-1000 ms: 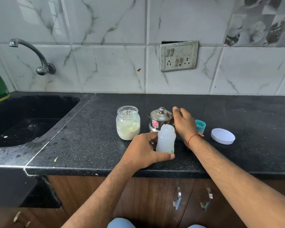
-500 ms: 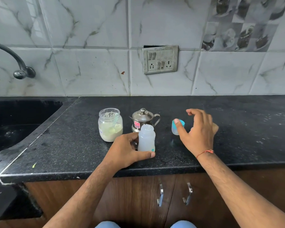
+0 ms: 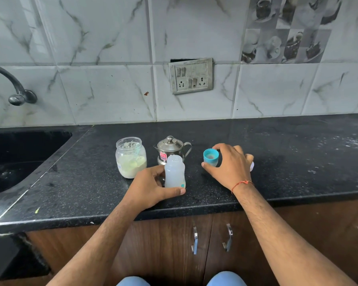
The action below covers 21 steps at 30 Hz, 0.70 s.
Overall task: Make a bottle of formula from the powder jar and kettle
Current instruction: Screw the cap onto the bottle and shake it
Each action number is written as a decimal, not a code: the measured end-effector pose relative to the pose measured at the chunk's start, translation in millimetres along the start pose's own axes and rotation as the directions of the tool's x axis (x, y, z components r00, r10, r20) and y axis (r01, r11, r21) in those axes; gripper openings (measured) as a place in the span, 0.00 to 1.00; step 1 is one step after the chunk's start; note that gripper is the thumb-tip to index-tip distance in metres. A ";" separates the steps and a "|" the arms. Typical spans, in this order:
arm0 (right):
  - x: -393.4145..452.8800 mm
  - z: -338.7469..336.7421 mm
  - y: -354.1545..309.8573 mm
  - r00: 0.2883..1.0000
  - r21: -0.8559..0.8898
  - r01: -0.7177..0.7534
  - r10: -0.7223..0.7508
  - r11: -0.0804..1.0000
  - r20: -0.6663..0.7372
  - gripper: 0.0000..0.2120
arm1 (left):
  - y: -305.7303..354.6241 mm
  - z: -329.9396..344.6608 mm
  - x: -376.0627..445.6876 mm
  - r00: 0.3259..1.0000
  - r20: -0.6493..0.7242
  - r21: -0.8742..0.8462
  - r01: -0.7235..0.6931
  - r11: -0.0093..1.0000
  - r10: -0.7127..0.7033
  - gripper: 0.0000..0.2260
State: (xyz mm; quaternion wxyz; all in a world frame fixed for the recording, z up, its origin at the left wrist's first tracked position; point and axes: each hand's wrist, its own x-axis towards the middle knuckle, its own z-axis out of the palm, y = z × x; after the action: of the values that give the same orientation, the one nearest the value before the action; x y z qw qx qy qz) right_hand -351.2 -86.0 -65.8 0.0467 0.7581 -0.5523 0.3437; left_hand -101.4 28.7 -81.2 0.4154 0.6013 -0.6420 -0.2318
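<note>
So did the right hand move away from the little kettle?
Yes. The right hand left the kettle and went rightward to the teal cap, which it now grips. The kettle stayed beside the powder jar.

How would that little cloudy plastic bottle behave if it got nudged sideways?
The baby bottle is probably tippy: it stands tall on a narrow base, and the left hand is curled round its base, perhaps steadying it. It has no cap on, so its milky contents would likely spill. Being round, it would probably roll once down.
</note>
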 end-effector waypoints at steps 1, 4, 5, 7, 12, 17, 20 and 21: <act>-1.4 -0.3 -0.1 1.000 0.070 0.018 -0.017 0.997 -0.009 0.24 | 0.3 0.0 -0.3 1.000 0.002 0.004 0.001 1.000 -0.001 0.24; -6.0 -3.1 -1.3 0.997 0.353 0.078 -0.075 0.932 -0.024 0.26 | 0.7 -0.4 0.4 1.000 0.004 0.019 0.000 1.000 0.000 0.26; -7.5 -5.4 -2.5 0.995 0.437 0.103 -0.098 0.893 -0.033 0.27 | 0.4 -1.2 0.7 1.000 0.001 0.020 0.000 1.000 0.000 0.27; -10.8 -8.8 -6.5 0.990 0.563 0.136 -0.130 0.815 -0.051 0.28 | -0.1 -2.1 0.7 1.000 -0.004 0.016 0.004 1.000 -0.004 0.28; -14.8 -6.3 -16.5 0.993 0.807 -0.043 -0.066 0.589 0.101 0.29 | -1.8 -2.1 -0.1 1.000 0.001 0.035 0.006 0.999 -0.006 0.31; -6.8 -27.6 -33.4 0.956 0.792 -0.010 -0.227 0.610 0.187 0.27 | -0.5 -1.7 0.0 1.000 -0.003 0.055 0.001 0.998 -0.001 0.31; 2.7 -44.9 -46.5 0.918 0.777 0.013 -0.316 0.630 0.241 0.27 | 0.8 -1.8 -1.4 1.000 -0.006 0.070 0.007 0.998 -0.007 0.32; 5.9 -48.6 -49.4 0.903 0.761 0.022 -0.340 0.648 0.264 0.27 | 1.2 -2.1 -2.1 1.000 -0.006 0.073 0.009 0.997 -0.009 0.32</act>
State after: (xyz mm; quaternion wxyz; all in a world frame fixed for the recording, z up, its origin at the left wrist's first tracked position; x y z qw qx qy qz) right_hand -330.2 -49.8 -10.2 -0.3398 0.8147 -0.2815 0.3763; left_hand -100.5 31.4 -79.7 0.3942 0.6196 -0.6459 -0.2085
